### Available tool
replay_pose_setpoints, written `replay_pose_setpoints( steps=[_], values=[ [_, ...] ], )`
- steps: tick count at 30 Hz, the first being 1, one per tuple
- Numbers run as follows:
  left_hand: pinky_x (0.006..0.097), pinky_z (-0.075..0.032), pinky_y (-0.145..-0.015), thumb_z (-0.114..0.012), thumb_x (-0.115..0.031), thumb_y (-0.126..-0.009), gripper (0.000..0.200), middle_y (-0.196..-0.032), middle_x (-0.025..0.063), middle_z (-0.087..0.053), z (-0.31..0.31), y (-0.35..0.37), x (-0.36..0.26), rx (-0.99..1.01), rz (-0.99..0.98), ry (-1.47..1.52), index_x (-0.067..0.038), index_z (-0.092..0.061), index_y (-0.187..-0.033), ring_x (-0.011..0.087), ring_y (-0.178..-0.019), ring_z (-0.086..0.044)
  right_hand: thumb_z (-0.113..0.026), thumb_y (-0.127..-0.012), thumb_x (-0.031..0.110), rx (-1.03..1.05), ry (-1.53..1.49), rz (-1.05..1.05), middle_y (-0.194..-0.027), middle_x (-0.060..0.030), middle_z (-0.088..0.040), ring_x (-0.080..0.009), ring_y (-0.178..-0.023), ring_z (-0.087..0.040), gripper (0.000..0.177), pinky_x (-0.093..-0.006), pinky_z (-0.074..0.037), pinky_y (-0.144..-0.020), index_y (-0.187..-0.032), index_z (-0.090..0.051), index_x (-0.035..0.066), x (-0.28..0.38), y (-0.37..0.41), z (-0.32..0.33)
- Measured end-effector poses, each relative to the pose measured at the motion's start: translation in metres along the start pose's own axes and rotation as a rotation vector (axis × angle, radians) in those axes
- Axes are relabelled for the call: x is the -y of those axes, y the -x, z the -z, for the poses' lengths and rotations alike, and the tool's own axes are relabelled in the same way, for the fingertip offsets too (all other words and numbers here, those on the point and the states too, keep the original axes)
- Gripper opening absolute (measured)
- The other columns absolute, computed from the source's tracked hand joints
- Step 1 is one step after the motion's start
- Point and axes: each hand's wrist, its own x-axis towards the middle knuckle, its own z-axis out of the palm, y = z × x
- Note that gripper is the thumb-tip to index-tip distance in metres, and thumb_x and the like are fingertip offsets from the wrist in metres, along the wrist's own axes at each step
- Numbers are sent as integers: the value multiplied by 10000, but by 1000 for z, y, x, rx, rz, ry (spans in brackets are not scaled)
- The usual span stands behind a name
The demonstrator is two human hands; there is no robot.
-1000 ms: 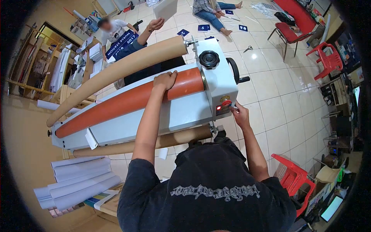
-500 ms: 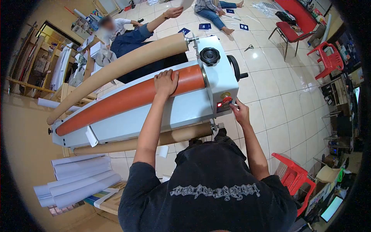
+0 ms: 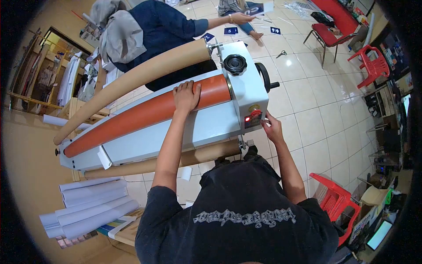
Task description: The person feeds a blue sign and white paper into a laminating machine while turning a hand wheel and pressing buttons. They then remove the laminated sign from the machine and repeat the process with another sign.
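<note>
My left hand [image 3: 187, 97] lies flat on the orange roller [image 3: 149, 114] of a long white laminating machine [image 3: 211, 119], fingers stretched out near the roller's right end. At the machine's right end, my right hand [image 3: 273, 128] has its fingers curled against the edge of the small control panel [image 3: 253, 120]. What those fingertips grip, if anything, is hidden. A red light glows on the panel beside a red button [image 3: 256, 113]. Above them sits a black knob [image 3: 234, 64], with a black crank handle [image 3: 266, 78] to its right.
A brown cardboard tube [image 3: 140, 83] spans the machine's far side, another tube [image 3: 202, 154] the near side. Beyond, a person in dark blue [image 3: 162, 26] holds a card [image 3: 258, 9]; another person sits on the floor. White paper rolls [image 3: 92, 202] lie lower left. Scissors [image 3: 281, 53] rest on tiles.
The person in dark blue has risen and leaned closer behind the machine, bringing the card into fuller view. My right fingertips have shifted slightly toward the panel's side edge; my left hand stays on the roller.
</note>
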Motion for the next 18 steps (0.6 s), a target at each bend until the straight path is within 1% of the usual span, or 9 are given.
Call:
replay_pose_setpoints(
  steps=[4, 7, 9, 10, 12, 13, 15, 18],
  values=[
    [507, -327, -1070, -340, -542, -995, 607, -1257, 154, -630, -3, -2, 2, 11, 8, 1, -69, -611, -1261, 311, -1210, -555, -649, -858, -35, -1, -4, 2, -1274, -225, -614, -280, -1089, -662, 587, -363, -571, -874, -1414, -470, 33, -1, 0, 1],
    [510, -330, -1069, -374, -514, -996, 570, -1260, 154, -626, -3, -2, 3, -18, 3, 16, -68, -610, -1260, 315, -1199, -560, -659, -850, -38, 0, -9, 2, -1273, -222, -615, -280, -1090, -661, 597, -366, -574, -870, -1412, -473, 34, -3, 0, 0],
    [519, -327, -1071, -433, -459, -981, 523, -1245, 167, -632, 0, -1, 4, -30, -43, 171, -41, -624, -1232, 324, -1204, -556, -666, -846, -38, -5, -4, 12, -1271, -221, -617, -280, -1091, -661, 601, -368, -577, -865, -1411, -475, 34, -4, -1, 0],
    [519, -327, -1071, -433, -459, -981, 523, -1245, 167, -632, 2, 1, 4, -29, -43, 171, -41, -624, -1232, 324, -1204, -556, -677, -841, -33, -12, -4, 8, -1266, -219, -620, -281, -1086, -663, 600, -368, -580, -858, -1405, -482, 32, -4, -1, 0],
    [500, -332, -1080, -468, -410, -977, 474, -1260, 163, -624, 5, 4, 5, -24, -69, 242, -41, -619, -1233, 328, -1214, -549, -688, -837, -29, -18, -4, 5, -1261, -218, -624, -283, -1081, -664, 599, -369, -583, -850, -1399, -489, 29, -3, -2, -1],
    [500, -332, -1080, -468, -410, -977, 474, -1260, 163, -624, 4, 6, 5, -24, -68, 242, -41, -619, -1233, 328, -1214, -549, -694, -835, -20, -23, 8, -1, -1257, -218, -625, -285, -1072, -668, 591, -369, -585, -844, -1390, -499, 28, -2, -2, -1],
    [485, -331, -1088, -477, -386, -974, 452, -1269, 163, -617, 2, 9, 4, -107, -106, 221, -42, -615, -1232, 332, -1210, -550, -701, -834, -12, -24, 20, -7, -1253, -218, -627, -287, -1063, -672, 582, -369, -587, -838, -1382, -508, 27, -4, -3, -2],
    [483, -351, -1063, -454, -399, -990, 467, -1270, 174, -612, 2, 9, 6, -106, -127, 190, -38, -597, -1250, 333, -1215, -547, -712, -833, 5, -39, 53, 14, -1245, -222, -630, -290, -1042, -679, 571, -366, -589, -831, -1370, -521, 24, -8, -3, -2]
  ],
)
